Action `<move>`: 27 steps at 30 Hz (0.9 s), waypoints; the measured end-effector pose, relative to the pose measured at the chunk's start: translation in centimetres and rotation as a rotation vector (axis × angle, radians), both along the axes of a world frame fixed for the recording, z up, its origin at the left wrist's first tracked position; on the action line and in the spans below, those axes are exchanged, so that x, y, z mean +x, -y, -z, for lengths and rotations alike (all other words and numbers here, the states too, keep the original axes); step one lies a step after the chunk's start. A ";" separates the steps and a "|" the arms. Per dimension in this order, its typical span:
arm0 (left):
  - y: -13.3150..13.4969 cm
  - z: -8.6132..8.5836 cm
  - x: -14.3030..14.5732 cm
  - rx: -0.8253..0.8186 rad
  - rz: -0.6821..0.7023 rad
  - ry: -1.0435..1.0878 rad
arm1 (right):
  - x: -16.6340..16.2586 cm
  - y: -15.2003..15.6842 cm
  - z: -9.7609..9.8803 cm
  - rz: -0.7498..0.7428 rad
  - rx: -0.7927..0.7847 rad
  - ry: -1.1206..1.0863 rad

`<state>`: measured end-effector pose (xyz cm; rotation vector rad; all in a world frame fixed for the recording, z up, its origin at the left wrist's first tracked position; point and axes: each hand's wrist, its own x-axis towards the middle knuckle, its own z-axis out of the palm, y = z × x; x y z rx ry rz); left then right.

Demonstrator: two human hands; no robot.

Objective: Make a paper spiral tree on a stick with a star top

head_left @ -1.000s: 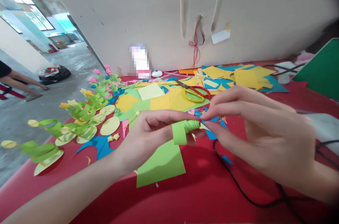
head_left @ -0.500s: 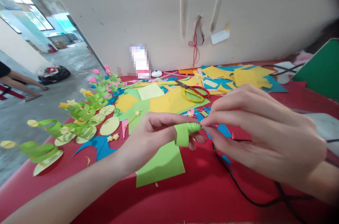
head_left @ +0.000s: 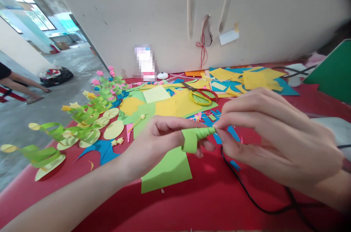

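Green paper strip [head_left: 196, 135] was mid-roll, held just above the red table [head_left: 208, 202], on the near side of the scissors [head_left: 201, 97].

The strip was light green, wound into a tight little pointed coil, with its loose end looping down over the left fingers. The left hand [head_left: 159, 140] had its grip pinched round the coil's wide end. The right hand [head_left: 274, 133] pinched the pointed tip between thumb and forefinger. Nearer than the scissors, right under the hands, lay a flat green sheet [head_left: 167, 170]. A black cable [head_left: 246, 191] ran nearer and right of the scissors, partly hidden by the right hand. Left of the scissors stood green spiral paper trees [head_left: 82, 115], and behind-right of them were yellow and blue offcuts [head_left: 246, 78].
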<state>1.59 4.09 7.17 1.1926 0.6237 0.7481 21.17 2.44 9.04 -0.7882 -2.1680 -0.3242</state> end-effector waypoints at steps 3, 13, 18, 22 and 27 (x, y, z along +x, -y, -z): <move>-0.1 0.0 0.0 0.017 -0.007 0.018 | -0.3 -0.1 -0.1 0.020 -0.012 -0.057; -1.1 0.2 -0.3 0.045 0.019 0.242 | 1.2 -0.7 -0.9 0.124 0.098 -0.115; -1.4 -0.1 -0.6 0.050 0.030 0.310 | 1.7 -0.7 -1.0 0.179 0.009 -0.051; -1.5 -0.5 -0.2 0.085 -0.106 0.269 | 1.8 -0.9 -0.9 0.176 -0.014 -0.067; -1.5 0.7 0.2 0.062 -0.095 0.076 | 0.9 -1.1 -0.4 0.025 -0.248 -0.110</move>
